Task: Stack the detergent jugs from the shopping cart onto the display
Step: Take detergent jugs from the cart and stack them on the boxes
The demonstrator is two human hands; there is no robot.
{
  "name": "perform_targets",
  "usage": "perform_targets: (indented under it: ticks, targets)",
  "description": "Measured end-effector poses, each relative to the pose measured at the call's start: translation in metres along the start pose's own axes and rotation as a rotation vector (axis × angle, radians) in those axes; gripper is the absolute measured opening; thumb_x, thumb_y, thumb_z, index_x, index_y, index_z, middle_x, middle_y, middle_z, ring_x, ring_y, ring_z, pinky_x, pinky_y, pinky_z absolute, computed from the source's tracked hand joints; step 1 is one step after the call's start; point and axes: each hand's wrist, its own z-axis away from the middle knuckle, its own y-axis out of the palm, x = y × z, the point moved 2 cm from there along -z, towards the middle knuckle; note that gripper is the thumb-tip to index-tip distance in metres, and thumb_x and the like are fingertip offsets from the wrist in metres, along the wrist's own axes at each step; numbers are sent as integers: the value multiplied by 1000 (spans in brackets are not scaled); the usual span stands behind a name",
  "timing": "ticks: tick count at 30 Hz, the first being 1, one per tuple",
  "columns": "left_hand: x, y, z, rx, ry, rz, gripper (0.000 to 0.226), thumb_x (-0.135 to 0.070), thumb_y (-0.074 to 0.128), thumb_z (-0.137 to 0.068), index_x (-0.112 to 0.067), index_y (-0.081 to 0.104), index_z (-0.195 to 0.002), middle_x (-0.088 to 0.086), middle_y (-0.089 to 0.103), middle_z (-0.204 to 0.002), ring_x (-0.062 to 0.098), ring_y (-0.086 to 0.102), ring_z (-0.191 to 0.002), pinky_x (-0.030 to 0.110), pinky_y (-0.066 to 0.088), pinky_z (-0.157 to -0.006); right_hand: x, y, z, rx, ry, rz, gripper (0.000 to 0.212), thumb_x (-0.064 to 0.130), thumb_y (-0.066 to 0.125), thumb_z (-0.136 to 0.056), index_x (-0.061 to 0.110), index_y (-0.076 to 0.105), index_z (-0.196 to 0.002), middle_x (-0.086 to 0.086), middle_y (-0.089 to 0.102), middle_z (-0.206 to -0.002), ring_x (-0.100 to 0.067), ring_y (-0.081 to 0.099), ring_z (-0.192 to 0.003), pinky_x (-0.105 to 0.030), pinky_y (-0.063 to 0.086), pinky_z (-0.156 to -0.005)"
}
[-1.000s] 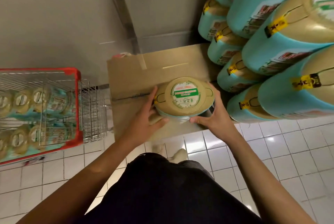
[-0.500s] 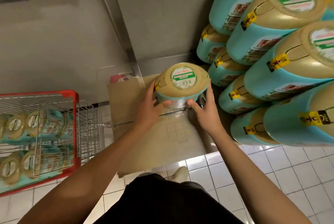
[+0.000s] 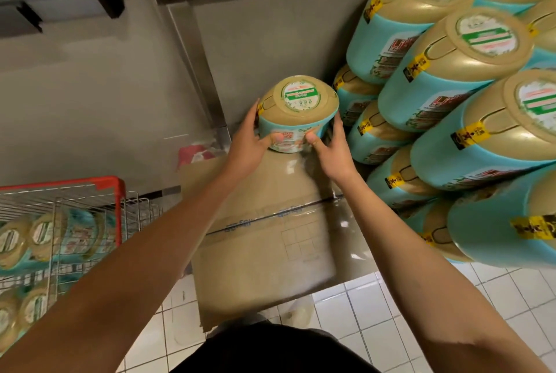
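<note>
Stock count, as I read it from the head view:

- Held jug (image 3: 298, 114): one. Teal body, gold cap end with a round green-and-white label facing the camera. It sits over the far edge of the cardboard box (image 3: 264, 240), close to the steel post (image 3: 195, 50) and just left of the display stack. I cannot tell whether its base touches the box.
- Left hand (image 3: 248, 141): one, clamped on the jug's left side, thumb pressed on the teal label.
- Right hand (image 3: 329, 147): one, clamped on the jug's right side, thumb on the front of the label.
- Display stack (image 3: 481, 53): at least ten jugs of the same kind, lying in slanted tiers with caps toward me; several are cut by the frame edge, so I cannot count them exactly.
- Shopping cart (image 3: 115, 189): one, red-rimmed wire, at lower left.
- Cart jugs (image 3: 42, 235): about five caps show through the wire; I cannot count more.
- Red packet (image 3: 195, 153): one, behind the box, blurred.
- Tiled floor (image 3: 361, 312): white, below the box.

Change against half a second ago: the jug is farther along the box, nearer the back wall and the stack. Both thumbs now lie on the teal label rather than under the gold cap. Both hands keep their hold.
</note>
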Motion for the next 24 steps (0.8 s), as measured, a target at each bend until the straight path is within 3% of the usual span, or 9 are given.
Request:
perform_targets:
  ticks: [2,5,10,19,22,24]
  targets:
    - [0,0,-6,-1,-11,5,92,-11,83,-90,-20,31,-165,-3,51,-159,-4,55,-131,15,53,-101,2,1,-4,-12,2,13,94,36,73,-99,16,14,-170,0,29,-172,-10,28,-156,-39,26,-131]
    - [4,0,-11,-3,-17,1,91,-9,82,-90,-21,32,-165,-3,51,-159,10,51,-143,31,52,-112,2,3,-5,-34,7,15,93,39,72,-100,17,16,-169,1,32,-170,-8,31,-154,-37,28,-130]
    - [4,1,-14,-4,-25,-1,90,-13,83,-89,-22,34,-164,-4,53,-157,14,50,-145,47,48,-117,5,7,-7,-39,3,55,87,43,66,-103,14,18,-169,-3,35,-170,-17,34,-156,-46,32,-129]
    - [-6,-2,-21,3,-23,-72,87,-20,84,-90,-22,35,-163,-2,57,-154,17,55,-140,44,51,-114,9,8,-16,-27,29,128,74,31,62,-107,11,23,-167,-9,41,-167,-24,38,-155,-48,34,-127]
    - [-5,-3,-20,-15,-44,-133,85,-27,83,-91,-21,37,-162,0,55,-156,19,53,-141,41,50,-114,10,6,-13,-30,44,125,72,34,61,-107,12,26,-167,-8,45,-164,-22,42,-152,-43,36,-126]
    - [-5,-3,-15,-16,-47,-132,88,-29,84,-90,-21,35,-163,0,53,-159,18,51,-143,37,47,-115,14,3,-4,-58,59,105,72,37,61,-107,12,27,-166,-6,44,-164,-21,42,-151,-32,36,-123]
